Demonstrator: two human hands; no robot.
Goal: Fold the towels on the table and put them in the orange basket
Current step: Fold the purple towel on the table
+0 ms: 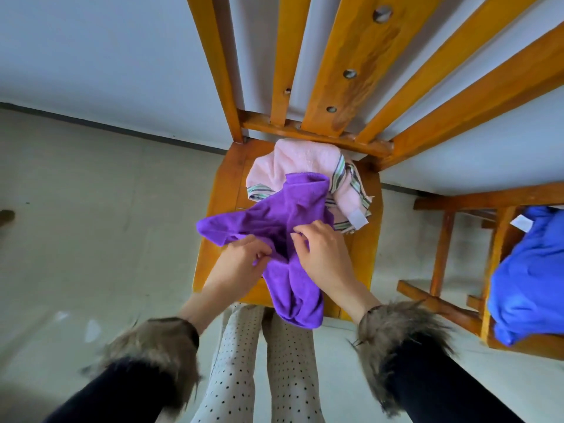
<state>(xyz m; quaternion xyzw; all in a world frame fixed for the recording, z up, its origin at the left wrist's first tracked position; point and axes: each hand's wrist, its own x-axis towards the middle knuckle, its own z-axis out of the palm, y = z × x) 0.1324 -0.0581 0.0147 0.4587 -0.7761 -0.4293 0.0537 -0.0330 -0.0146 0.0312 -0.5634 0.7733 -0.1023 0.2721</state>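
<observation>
I see the purple towel (274, 239) crumpled on the wooden chair seat (363, 239), its near end hanging over the seat's near edge. My left hand (241, 257) pinches a fold at its middle with curled fingers, and my right hand (320, 251) pinches the cloth just beside it. A pink striped towel (305, 166) lies bunched at the far side, partly under the purple one.

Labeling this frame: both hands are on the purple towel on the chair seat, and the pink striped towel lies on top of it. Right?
One thing is off. In the head view the purple towel lies over the pink striped towel, not under it. The rest holds: the left hand and the right hand both hold the purple towel on the chair seat.
</observation>
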